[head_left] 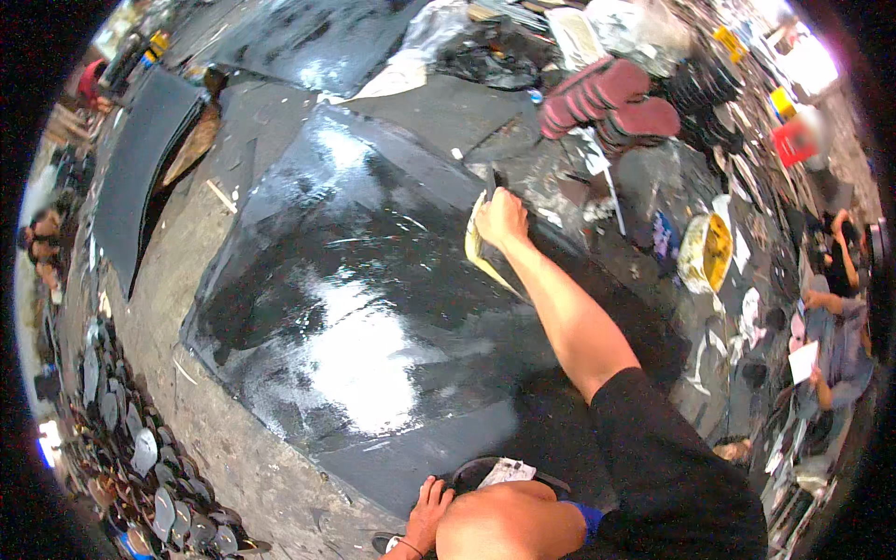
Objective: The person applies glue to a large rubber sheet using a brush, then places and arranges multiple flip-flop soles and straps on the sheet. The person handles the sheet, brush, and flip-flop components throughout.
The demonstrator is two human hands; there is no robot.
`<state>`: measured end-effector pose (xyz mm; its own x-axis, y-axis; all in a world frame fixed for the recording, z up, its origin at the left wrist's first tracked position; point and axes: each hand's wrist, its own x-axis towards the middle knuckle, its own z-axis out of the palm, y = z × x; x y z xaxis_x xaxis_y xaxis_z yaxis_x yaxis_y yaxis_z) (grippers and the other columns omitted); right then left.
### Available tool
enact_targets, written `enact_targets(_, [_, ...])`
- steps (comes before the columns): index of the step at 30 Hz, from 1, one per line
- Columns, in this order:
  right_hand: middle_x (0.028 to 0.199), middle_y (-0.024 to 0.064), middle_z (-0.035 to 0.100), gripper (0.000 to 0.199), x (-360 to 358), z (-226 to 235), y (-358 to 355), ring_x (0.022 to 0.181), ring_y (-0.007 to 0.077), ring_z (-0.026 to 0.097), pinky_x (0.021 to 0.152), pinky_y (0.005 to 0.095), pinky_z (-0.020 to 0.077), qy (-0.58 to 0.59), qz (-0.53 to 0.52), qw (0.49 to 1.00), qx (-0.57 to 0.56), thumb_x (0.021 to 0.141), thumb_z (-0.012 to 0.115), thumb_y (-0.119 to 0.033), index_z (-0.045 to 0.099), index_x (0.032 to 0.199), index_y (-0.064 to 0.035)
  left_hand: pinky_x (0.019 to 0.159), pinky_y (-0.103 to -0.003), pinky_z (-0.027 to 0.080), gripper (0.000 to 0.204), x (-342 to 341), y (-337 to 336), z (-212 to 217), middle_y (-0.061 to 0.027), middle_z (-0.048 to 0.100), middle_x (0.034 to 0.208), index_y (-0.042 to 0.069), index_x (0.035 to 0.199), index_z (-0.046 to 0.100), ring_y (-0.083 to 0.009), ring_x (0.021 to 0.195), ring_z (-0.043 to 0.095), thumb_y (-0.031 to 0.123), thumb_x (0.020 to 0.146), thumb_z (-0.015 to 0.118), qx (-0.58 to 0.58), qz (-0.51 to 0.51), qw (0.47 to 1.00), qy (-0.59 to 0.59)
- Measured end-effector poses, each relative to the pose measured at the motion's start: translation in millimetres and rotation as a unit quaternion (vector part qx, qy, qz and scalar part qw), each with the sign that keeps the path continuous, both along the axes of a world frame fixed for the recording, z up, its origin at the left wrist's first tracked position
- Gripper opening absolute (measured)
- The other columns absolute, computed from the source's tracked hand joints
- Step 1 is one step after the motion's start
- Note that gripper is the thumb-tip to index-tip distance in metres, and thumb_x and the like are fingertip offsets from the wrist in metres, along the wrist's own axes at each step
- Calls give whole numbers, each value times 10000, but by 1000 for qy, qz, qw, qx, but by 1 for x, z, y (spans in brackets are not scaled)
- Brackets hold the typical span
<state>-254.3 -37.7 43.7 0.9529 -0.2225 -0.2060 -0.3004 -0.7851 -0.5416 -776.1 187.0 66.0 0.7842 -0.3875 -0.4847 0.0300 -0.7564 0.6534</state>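
Grey concrete floor point(210, 397) borders the glossy, wet-looking black sheet point(373, 280) beneath and left of the right hand's grip point(504, 222), closed around a pale-yellow, blade-like tool point(472, 246) whose tilting could streak that sheet.

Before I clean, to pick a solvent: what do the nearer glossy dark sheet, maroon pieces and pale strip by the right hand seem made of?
Dark sheet: probably rubber or foam, matte at its bare edge, wet-glossy where coated, by the glare.
Maroon pieces: likely foam, dull, with thick rounded edges.
Pale strip: perhaps plastic from its curve; finish unclear.
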Motion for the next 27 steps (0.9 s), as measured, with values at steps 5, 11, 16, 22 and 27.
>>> enact_targets(5, [953,176,709,271,56,15,59,925,394,686,787,501,546,-81,304,945,-93,776,654,-166,677,1041,-110,1059,-449,443,416,5,-11,4,-168,384,1447,63,1270,534,-373,1430,251,203,879,554,79,-44,996,-9])
enact_targets(11, [985,75,717,357,30,12,-38,918,309,689,744,457,554,-136,695,699,-104,758,652,-131,696,1107,-196,966,-468,528,398,-11,-13,-15,-166,427,1385,70,1215,513,-402,1384,328,230,855,566,125,-48,990,-38])
enact_targets(16, [1128,-21,604,402,-105,11,-201,1060,211,563,877,426,466,-51,742,634,-211,880,554,-161,579,1257,-299,906,-436,566,425,-15,-9,-25,-149,401,1408,79,1243,525,-375,1409,286,251,859,584,148,-116,982,-29])
enact_targets(22, [1252,3,608,485,-248,58,-352,1211,239,538,1053,477,380,112,517,831,-170,843,554,-71,577,1296,-241,900,-435,572,434,-3,-12,-14,-152,404,1395,56,1236,535,-367,1421,270,232,848,619,128,-63,989,-33])
enact_targets(27, [1155,122,613,636,-349,37,-330,1086,338,585,974,443,455,-105,247,931,-246,751,670,-58,541,1360,-188,923,-447,558,407,4,-9,2,-154,423,1390,41,1218,557,-362,1412,295,228,861,616,129,-94,987,-9])
